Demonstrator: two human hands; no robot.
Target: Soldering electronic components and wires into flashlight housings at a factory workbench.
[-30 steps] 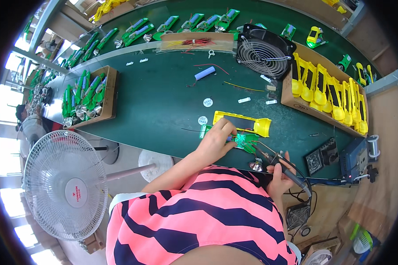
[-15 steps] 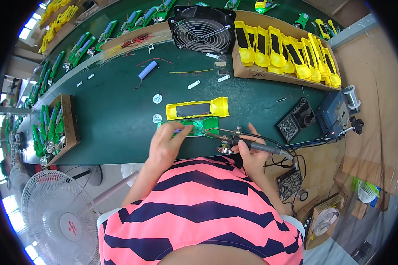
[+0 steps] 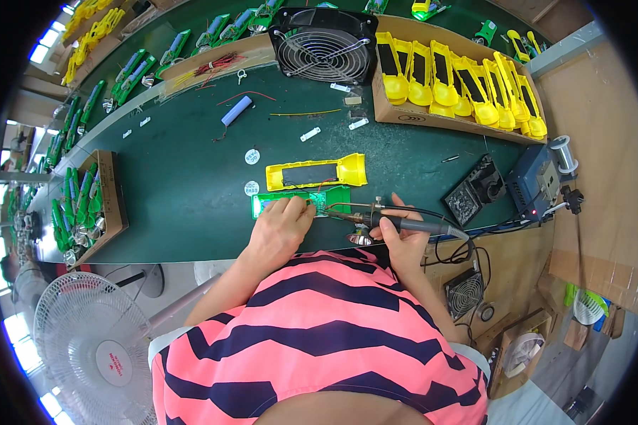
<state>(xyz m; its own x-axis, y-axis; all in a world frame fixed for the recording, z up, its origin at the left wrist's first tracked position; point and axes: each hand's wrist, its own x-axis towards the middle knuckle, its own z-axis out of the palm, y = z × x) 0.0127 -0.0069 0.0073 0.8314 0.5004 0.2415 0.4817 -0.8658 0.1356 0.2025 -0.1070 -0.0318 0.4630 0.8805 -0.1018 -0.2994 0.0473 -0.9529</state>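
My right hand (image 3: pixel 404 244) grips a soldering iron (image 3: pixel 407 224) with a thin metal tube running alongside it. The iron's tip points left at the circuit board (image 3: pixel 319 204) in a green flashlight housing (image 3: pixel 340 196). My left hand (image 3: pixel 282 228) lies over the middle of this housing, fingers curled and pinched by the board; what they hold is hidden beneath them. Just beyond, touching or nearly touching the green part, is a yellow housing half (image 3: pixel 352 171) with a dark panel. A shiny reflector cup (image 3: pixel 361 237) sits below the iron's tip.
A blue soldering station (image 3: pixel 535 185) and a solder spool (image 3: pixel 563 156) stand at right, near a black stand (image 3: pixel 468 195). At the back are a black fan (image 3: pixel 324 53) and a carton (image 3: pixel 432 117) of yellow housings. A blue battery cell (image 3: pixel 237 111) lies mid-table; another carton (image 3: pixel 113 191) stands left.
My left hand has shifted slightly right and rolled over, its fingers more curled. A bright green-white glow now shows at the green housing's left end. The iron stays at the board.
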